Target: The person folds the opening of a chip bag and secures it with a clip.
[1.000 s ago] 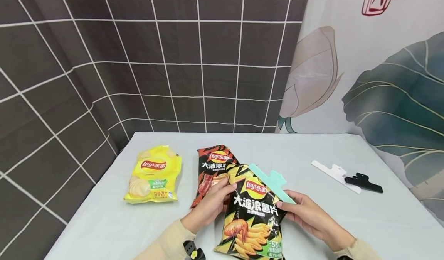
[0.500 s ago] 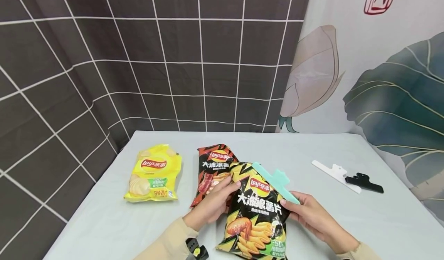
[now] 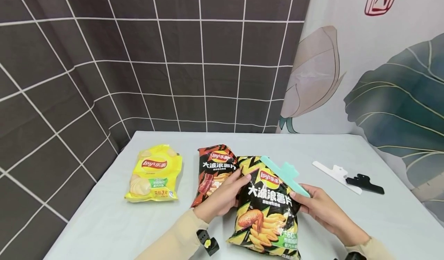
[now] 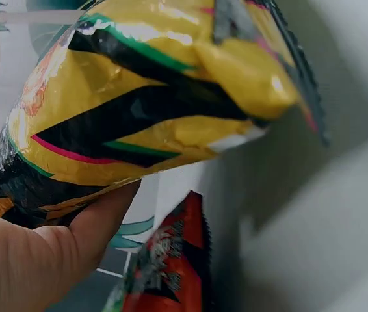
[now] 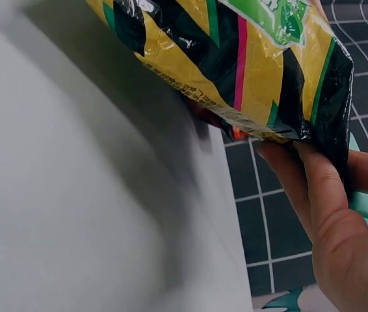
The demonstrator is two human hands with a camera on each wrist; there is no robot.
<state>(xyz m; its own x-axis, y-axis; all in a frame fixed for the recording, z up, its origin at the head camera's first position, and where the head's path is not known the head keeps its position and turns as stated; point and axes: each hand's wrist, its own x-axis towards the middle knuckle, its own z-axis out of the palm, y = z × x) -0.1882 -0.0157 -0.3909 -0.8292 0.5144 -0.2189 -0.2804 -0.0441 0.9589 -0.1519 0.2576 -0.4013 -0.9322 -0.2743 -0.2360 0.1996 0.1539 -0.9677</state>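
Black bag (image 3: 267,210) is held at both sides, front face up to the head camera; left hand (image 3: 225,194) grips its upper left edge, thumb on the front; right hand (image 3: 320,206) pinches its upper right edge, thumb in front and fingers behind; whether the bag's lower end touches the table (image 3: 104,229) cannot be told.

Teal clip (image 3: 286,175) lies slantwise along the bag's upper right corner, between the two grips, its lower end at the right hand; whether its bar is fully fastened cannot be determined.

Red bag (image 3: 215,163) lies just beyond the left grip, partly covered by that hand; yellow bag (image 3: 154,175) lies face up, well to the left of it; white clip (image 3: 335,177) and black clip (image 3: 365,183) lie together beyond and right of the right grip; a dark strap (image 3: 208,243) is on the left wrist.
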